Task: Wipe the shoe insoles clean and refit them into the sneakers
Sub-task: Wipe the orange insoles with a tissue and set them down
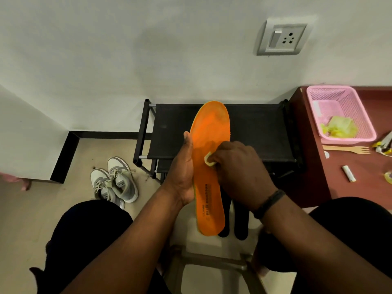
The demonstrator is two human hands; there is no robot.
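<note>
Fingers (216, 161) of R hand (237, 166) curled on small yellowish cloth (209, 159), pressed to mid orange insole (209, 166). L hand (183, 168) grips insole's left edge, held above black rack (254, 128). Grey sneakers (114, 181) on floor, well left.

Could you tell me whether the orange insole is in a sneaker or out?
Out: the left hand holds the orange insole; the sneakers sit apart.

Single head-worn wide-angle view, facing forward and steeply down over the wearer's forearms and knees. Close on the hands; floor, black rack (218, 132) and wall beyond.
</note>
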